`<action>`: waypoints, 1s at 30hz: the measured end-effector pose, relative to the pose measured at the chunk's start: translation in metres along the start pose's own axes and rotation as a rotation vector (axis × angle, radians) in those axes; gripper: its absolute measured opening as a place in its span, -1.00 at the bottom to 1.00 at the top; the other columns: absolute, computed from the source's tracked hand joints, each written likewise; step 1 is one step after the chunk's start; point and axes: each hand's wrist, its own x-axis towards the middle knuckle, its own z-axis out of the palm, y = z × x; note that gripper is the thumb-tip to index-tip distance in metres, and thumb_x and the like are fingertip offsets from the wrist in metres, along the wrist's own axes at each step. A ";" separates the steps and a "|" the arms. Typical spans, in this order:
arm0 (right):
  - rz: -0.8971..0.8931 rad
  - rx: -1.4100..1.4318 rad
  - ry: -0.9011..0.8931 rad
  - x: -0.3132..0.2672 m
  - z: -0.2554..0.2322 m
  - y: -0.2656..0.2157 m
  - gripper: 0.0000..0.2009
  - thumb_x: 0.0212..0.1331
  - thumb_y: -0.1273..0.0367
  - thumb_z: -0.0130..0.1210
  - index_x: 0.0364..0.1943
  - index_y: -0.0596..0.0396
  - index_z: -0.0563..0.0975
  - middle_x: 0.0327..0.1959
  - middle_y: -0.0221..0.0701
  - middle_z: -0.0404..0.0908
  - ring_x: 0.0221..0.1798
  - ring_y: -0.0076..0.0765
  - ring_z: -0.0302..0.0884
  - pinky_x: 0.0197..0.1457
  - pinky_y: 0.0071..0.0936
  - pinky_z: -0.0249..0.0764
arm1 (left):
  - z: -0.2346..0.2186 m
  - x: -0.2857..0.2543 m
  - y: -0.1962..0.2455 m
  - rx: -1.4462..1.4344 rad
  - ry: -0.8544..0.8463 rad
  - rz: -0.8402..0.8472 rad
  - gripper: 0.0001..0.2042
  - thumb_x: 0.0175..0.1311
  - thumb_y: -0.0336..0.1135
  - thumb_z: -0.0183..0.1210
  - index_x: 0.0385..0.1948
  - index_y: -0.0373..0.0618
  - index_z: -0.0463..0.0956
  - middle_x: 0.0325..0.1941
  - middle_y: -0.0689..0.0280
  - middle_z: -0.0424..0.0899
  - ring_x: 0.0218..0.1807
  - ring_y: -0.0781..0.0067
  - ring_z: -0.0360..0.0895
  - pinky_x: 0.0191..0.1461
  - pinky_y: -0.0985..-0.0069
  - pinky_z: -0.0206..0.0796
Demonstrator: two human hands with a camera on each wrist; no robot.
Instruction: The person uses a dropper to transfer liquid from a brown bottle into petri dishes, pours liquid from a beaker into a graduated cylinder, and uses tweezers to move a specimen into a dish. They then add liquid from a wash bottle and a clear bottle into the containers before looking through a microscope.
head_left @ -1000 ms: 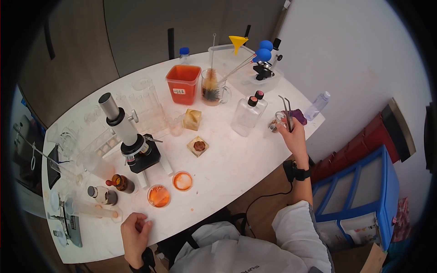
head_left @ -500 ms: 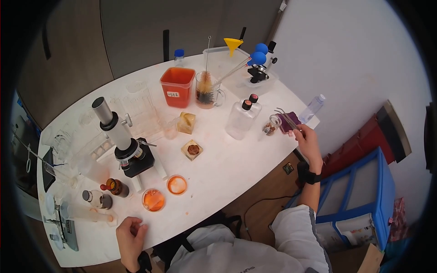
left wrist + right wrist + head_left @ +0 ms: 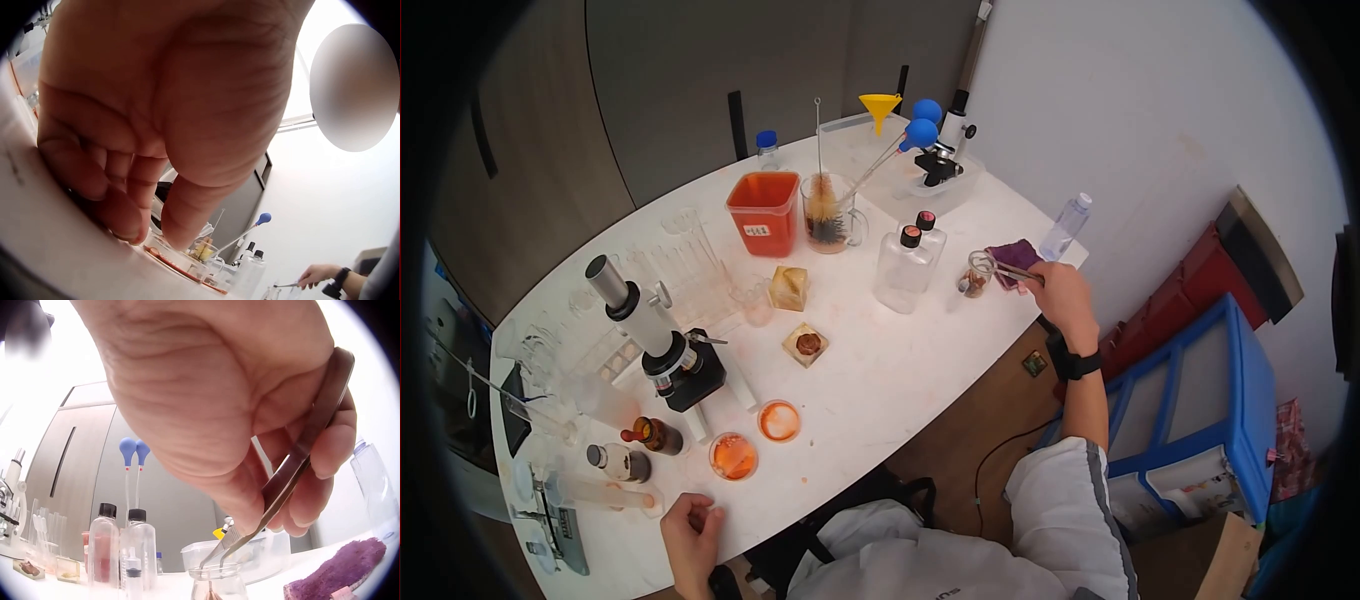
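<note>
The right hand (image 3: 1062, 297) pinches metal tweezers (image 3: 292, 464) between thumb and fingers. In the right wrist view the two tips point down at the mouth of a small glass jar (image 3: 220, 582), with something brownish inside. A purple, rough-surfaced piece (image 3: 340, 569) lies beside the jar; in the head view it is partly behind the tweezers. The left hand (image 3: 691, 543) rests at the table's front edge, fingers loosely curled, holding nothing. Near it lie two shallow dishes, one (image 3: 733, 456) with orange contents and another (image 3: 779, 421) with an orange film.
Two clear bottles (image 3: 904, 270) with dark caps stand left of the jar. A microscope (image 3: 662, 345), brown dropper bottle (image 3: 656, 436) and glassware occupy the left side. Behind are a red container (image 3: 764, 215) and a mug with brushes (image 3: 828, 230). A water bottle (image 3: 1066, 228) stands at the right edge.
The right hand has lowered and turned the tweezers from upright to nearly level in the head view, bringing their tips over the jar. The left hand stays at the table edge; the head view has shifted.
</note>
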 end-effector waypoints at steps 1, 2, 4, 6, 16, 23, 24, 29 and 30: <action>0.001 -0.010 -0.003 0.001 0.001 -0.002 -0.89 0.23 0.29 0.31 -0.26 -0.03 0.76 -0.32 -0.19 0.77 -0.18 0.11 0.75 -0.11 0.02 0.62 | 0.000 0.000 0.000 -0.006 0.001 0.001 -0.86 0.18 -0.56 0.39 -0.27 -0.32 0.62 -0.57 0.37 0.55 -0.53 0.60 0.42 -0.41 0.58 0.28; 0.004 -0.021 -0.008 0.003 0.001 -0.004 -0.89 0.23 0.29 0.31 -0.26 -0.04 0.75 -0.31 -0.19 0.77 -0.18 0.11 0.75 -0.10 0.02 0.63 | 0.000 0.000 0.001 0.000 -0.002 0.002 -0.86 0.19 -0.55 0.37 -0.27 -0.32 0.62 -0.57 0.38 0.54 -0.52 0.62 0.41 -0.41 0.58 0.28; 0.009 -0.045 -0.018 0.006 0.000 -0.008 -0.88 0.22 0.28 0.32 -0.27 -0.04 0.75 -0.31 -0.19 0.78 -0.18 0.10 0.76 -0.10 0.02 0.64 | 0.000 0.000 0.002 0.010 -0.008 0.002 -0.88 0.21 -0.52 0.35 -0.29 -0.31 0.60 -0.57 0.41 0.53 -0.51 0.64 0.40 -0.39 0.59 0.28; 0.019 -0.063 -0.036 0.009 0.001 -0.008 -0.88 0.21 0.28 0.33 -0.27 -0.04 0.76 -0.31 -0.18 0.78 -0.17 0.10 0.76 -0.09 0.02 0.65 | 0.000 0.000 0.002 0.014 -0.004 0.006 -0.88 0.21 -0.52 0.35 -0.29 -0.31 0.60 -0.57 0.41 0.53 -0.51 0.64 0.40 -0.40 0.59 0.28; -0.035 -0.202 -0.044 0.030 -0.002 -0.022 -0.89 0.09 0.32 0.32 -0.37 0.00 0.75 -0.41 -0.16 0.75 -0.28 0.09 0.75 -0.18 -0.02 0.65 | 0.002 0.002 0.008 0.043 0.003 -0.028 -0.89 0.22 -0.51 0.34 -0.30 -0.31 0.60 -0.55 0.42 0.53 -0.48 0.65 0.40 -0.36 0.60 0.28; -0.161 -0.352 -0.035 0.054 -0.005 -0.044 -0.88 0.14 0.43 0.21 -0.43 0.13 0.74 -0.44 -0.12 0.77 -0.32 -0.01 0.82 -0.28 -0.15 0.67 | 0.003 0.003 -0.007 0.044 0.012 0.010 -0.91 0.23 -0.53 0.33 -0.31 -0.30 0.60 -0.54 0.43 0.52 -0.48 0.66 0.37 -0.35 0.60 0.27; -0.168 -0.346 -0.040 0.058 0.001 -0.043 -0.88 0.14 0.44 0.21 -0.45 0.13 0.74 -0.47 -0.14 0.76 -0.34 -0.01 0.82 -0.31 -0.16 0.67 | 0.002 0.003 -0.008 0.042 0.013 0.013 -0.91 0.23 -0.53 0.33 -0.31 -0.30 0.60 -0.54 0.43 0.52 -0.48 0.66 0.38 -0.35 0.60 0.27; -0.196 -0.346 -0.059 0.065 0.010 -0.045 -0.87 0.13 0.45 0.19 -0.50 0.13 0.73 -0.56 -0.16 0.73 -0.40 -0.04 0.81 -0.36 -0.18 0.65 | 0.004 0.001 -0.008 0.014 0.026 0.013 -0.91 0.23 -0.52 0.33 -0.31 -0.30 0.60 -0.53 0.43 0.53 -0.47 0.65 0.39 -0.34 0.60 0.29; -0.204 -0.354 -0.042 0.064 0.012 -0.044 -0.87 0.13 0.45 0.19 -0.49 0.13 0.73 -0.54 -0.16 0.74 -0.39 -0.04 0.81 -0.36 -0.18 0.65 | 0.004 0.002 -0.008 0.009 0.024 0.010 -0.90 0.23 -0.52 0.33 -0.31 -0.31 0.60 -0.53 0.42 0.54 -0.47 0.65 0.40 -0.34 0.60 0.29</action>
